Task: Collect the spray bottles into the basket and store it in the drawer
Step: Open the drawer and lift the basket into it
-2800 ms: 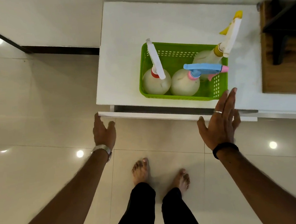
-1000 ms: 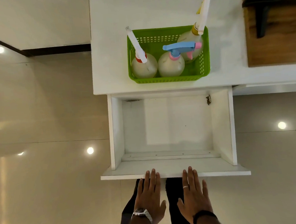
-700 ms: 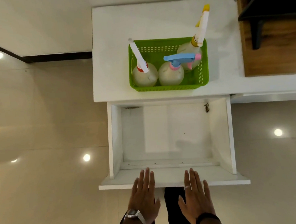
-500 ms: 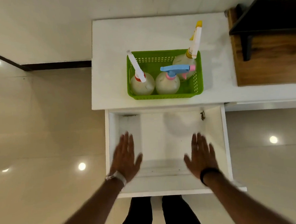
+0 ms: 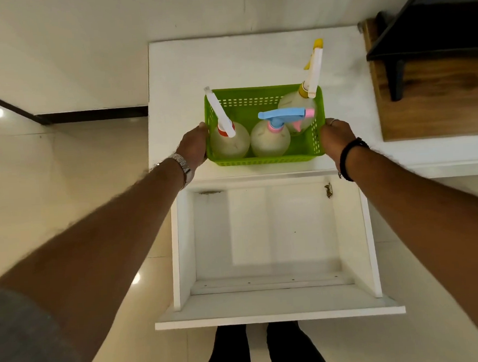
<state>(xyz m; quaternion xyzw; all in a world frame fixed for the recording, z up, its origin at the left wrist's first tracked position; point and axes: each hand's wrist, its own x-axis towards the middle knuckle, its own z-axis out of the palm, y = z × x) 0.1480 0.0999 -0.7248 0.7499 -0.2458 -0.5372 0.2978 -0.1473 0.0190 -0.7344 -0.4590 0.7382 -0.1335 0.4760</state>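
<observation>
A green perforated basket (image 5: 264,159) stands on the white cabinet top (image 5: 224,63) near its front edge. Three pale spray bottles stand in it: one with a white head and red collar (image 5: 228,142) at the left, one with a blue head and pink collar (image 5: 270,139) in the middle, one with a white and yellow head (image 5: 297,103) at the back right. My left hand (image 5: 194,147) grips the basket's left side and my right hand (image 5: 335,137) grips its right side. Below, the white drawer (image 5: 267,235) is pulled fully out with nothing inside.
A wooden surface (image 5: 436,110) with a black shelf (image 5: 431,31) above it lies at the right of the cabinet. Glossy floor tiles (image 5: 62,179) spread to the left. My legs stand just behind the drawer front (image 5: 278,316).
The drawer was pulled out from nearly closed. My hands then left the drawer front, reached forward over the drawer and took hold of the basket's two sides.
</observation>
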